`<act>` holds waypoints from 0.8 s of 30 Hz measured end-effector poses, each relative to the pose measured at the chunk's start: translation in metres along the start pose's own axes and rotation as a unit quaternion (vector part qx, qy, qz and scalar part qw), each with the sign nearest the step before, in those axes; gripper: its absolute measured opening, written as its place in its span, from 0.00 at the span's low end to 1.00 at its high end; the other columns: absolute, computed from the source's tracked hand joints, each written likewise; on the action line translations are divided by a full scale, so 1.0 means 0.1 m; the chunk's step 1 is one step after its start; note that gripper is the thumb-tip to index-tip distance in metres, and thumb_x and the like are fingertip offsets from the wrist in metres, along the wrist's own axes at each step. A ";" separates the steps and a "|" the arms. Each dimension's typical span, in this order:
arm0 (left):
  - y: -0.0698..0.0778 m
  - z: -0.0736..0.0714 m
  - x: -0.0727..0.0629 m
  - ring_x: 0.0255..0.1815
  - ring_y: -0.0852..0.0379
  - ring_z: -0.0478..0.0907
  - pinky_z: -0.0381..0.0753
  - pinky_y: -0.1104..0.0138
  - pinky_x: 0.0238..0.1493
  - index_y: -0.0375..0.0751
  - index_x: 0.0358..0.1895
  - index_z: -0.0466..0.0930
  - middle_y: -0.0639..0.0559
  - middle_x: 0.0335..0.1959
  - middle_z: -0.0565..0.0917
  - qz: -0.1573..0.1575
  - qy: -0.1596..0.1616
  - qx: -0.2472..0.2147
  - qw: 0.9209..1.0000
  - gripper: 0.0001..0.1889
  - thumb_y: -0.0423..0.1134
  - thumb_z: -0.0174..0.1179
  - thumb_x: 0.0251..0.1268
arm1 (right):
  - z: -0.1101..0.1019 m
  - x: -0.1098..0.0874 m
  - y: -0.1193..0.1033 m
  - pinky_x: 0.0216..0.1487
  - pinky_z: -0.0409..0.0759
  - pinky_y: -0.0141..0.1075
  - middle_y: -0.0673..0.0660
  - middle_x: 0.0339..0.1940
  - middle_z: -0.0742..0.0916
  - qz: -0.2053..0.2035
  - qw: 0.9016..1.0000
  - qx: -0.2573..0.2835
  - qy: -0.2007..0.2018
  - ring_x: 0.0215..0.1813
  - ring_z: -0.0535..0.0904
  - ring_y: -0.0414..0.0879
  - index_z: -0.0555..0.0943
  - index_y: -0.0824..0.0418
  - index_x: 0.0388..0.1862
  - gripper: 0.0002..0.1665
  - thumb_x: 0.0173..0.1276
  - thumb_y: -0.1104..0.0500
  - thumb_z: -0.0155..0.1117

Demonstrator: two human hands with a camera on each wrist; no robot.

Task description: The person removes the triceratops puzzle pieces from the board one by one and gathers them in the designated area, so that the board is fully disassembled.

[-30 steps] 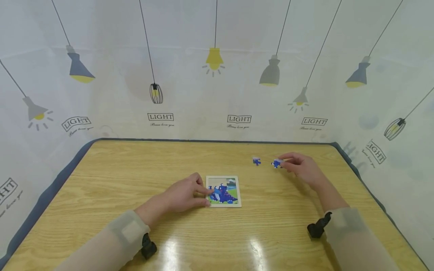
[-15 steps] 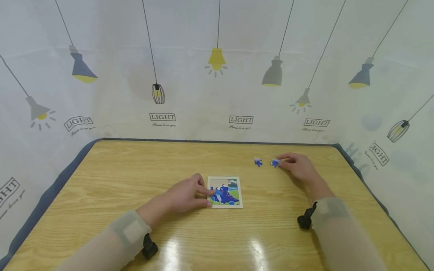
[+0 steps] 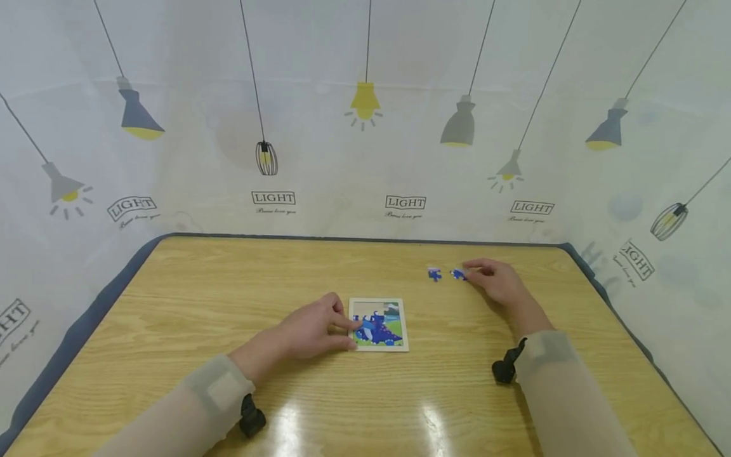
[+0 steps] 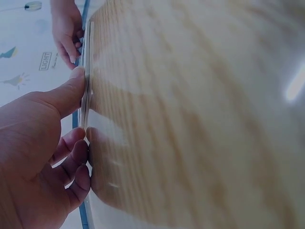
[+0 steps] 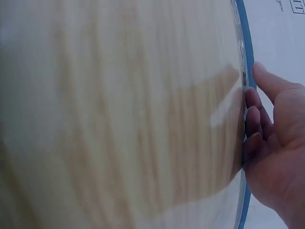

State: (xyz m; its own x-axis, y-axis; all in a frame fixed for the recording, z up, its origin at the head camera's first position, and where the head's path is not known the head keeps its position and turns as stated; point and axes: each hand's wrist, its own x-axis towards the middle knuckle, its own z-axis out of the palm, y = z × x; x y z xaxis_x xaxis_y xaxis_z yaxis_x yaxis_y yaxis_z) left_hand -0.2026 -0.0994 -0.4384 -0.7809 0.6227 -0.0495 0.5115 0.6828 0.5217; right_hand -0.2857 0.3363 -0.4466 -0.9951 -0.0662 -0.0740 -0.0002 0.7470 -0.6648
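In the head view a square jigsaw puzzle board with a pale frame lies mid-table. It shows a blue dinosaur, and its upper left part is bare. My left hand holds the board by its left side, index finger over the picture and thumb at the lower left corner. To the right, my right hand pinches the right edge of a blue and white puzzle piece low over the table. A second puzzle piece lies just left of it. The right wrist view hides the held piece from me.
The wooden table has a dark blue edge band. A white curtain printed with lamps stands around its back and sides. Black wrist cameras hang below both sleeves.
My right hand and forearm have shifted left, bringing the held puzzle piece closer to the loose one. My left hand stays on the board. The head view has moved slightly.
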 end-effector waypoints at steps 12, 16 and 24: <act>0.00 -0.01 0.00 0.42 0.57 0.69 0.70 0.66 0.42 0.55 0.67 0.88 0.53 0.48 0.73 0.005 0.001 -0.007 1.000 0.22 0.54 0.72 0.75 | 0.04 -0.02 -0.02 0.75 0.73 0.63 0.71 0.70 0.84 0.003 1.000 -0.002 -0.012 0.72 0.79 0.67 0.81 0.59 0.76 0.26 0.86 0.50 0.63; -0.01 0.00 0.00 0.42 0.57 0.69 0.70 0.66 0.42 0.55 0.67 0.88 0.54 0.48 0.73 0.006 0.000 -0.007 1.000 0.22 0.54 0.72 0.75 | 0.03 -0.03 -0.01 0.74 0.73 0.63 0.71 0.70 0.85 -0.001 1.000 -0.008 -0.013 0.71 0.79 0.67 0.81 0.59 0.76 0.25 0.87 0.51 0.62; 0.00 -0.01 0.00 0.42 0.57 0.69 0.70 0.66 0.42 0.54 0.67 0.88 0.54 0.48 0.73 0.007 -0.002 -0.010 1.000 0.22 0.54 0.72 0.75 | 0.01 -0.05 -0.04 0.70 0.75 0.61 0.70 0.66 0.85 -0.001 1.000 -0.020 -0.007 0.65 0.81 0.65 0.82 0.59 0.75 0.26 0.86 0.51 0.63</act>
State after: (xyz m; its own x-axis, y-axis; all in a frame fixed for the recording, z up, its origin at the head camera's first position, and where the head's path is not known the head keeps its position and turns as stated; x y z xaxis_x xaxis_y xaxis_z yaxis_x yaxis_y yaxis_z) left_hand -0.2031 -0.0998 -0.4375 -0.7716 0.6345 -0.0452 0.5161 0.6660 0.5386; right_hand -0.2810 0.3328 -0.4440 -0.9936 -0.0764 -0.0830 -0.0064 0.7730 -0.6344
